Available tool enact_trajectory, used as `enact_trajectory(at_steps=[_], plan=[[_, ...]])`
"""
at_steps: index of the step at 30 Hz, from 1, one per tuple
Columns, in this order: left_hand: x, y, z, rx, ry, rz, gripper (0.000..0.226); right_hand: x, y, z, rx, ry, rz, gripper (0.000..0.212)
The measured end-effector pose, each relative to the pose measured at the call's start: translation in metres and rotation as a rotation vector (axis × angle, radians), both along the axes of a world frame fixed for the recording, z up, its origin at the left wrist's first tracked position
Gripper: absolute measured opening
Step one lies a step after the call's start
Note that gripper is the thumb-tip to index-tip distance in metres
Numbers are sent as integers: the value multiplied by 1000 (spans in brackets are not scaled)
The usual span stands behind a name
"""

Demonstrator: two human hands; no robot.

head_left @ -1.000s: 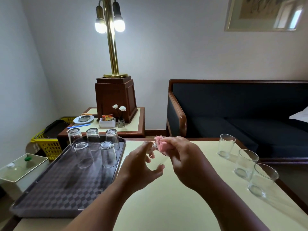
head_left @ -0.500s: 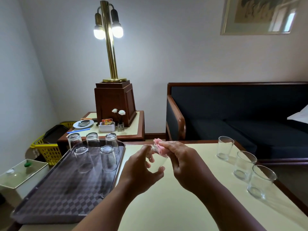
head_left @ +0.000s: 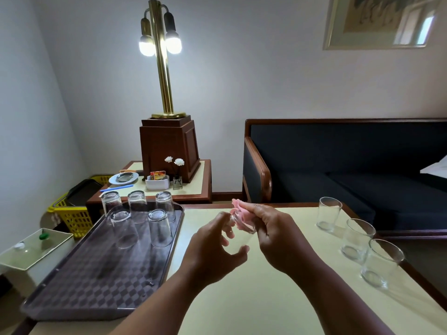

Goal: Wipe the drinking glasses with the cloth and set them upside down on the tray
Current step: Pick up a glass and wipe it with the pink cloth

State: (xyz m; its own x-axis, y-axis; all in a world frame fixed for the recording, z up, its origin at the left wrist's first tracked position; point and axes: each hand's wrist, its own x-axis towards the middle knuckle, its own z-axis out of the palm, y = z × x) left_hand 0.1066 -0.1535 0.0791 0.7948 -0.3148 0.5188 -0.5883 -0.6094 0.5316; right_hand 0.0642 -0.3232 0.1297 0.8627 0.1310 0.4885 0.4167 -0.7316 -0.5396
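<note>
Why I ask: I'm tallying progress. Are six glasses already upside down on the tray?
No, only five glasses stand upside down on the tray, three in its far row and two nearer.

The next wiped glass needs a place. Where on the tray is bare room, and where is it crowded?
The dark checkered plastic tray is bare in its near half, from the five upturned clear glasses to its near rim; its far end is crowded. The pale yellow table is bare from the tray to the three upright glasses lining its right edge.
</note>
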Motion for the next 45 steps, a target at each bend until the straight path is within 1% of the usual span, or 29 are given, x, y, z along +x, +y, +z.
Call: enact_trajectory(at_steps=[3,6,10,15,18,20,24,28,31,33,37,40,42,45], plan=[[2,0,-2,-9,24,47,53,-1,4,-2,-7,17,-13,46],[-1,-1,-3,-11,20,28,52,0,5,1,18,19,-22,47],[4,2,-7,-11,41,86,53,-3,10,-3,-30,20,-12,46],[-2,-3,-4,-1,28,35,52,-3,7,1,9,29,-25,49],[0,-2,-7,-16,77,81,52,-5,10,-2,-24,27,-11,46],[0,-3,-7,-20,96,82,51,-4,10,-3,-3,23,-11,44],[1,-2,-3,-46,57,23,55,-4,4,4,48,5,-10,49],[7,5,-10,11,93,107,52,-6,10,-4,8,21,45,42],[3,3,-4,6,82,63,50,-4,7,-2,61,-1,4,43],[3,2,-1,-2,73,45,51,-3,4,0,61,-12,4,44],[-1,3,-6,49,92,107,49,-6,7,-4,34,16,49,41],[-5,-1,-3,18,81,27,51,-5,2,-1,60,-13,-1,43],[-3,-4,-3,-23,122,-13,54,-6,-1,2,51,-20,7,43],[1,-7,-10,-156,308,40,54,-10,2,5,59,-42,6,40]])
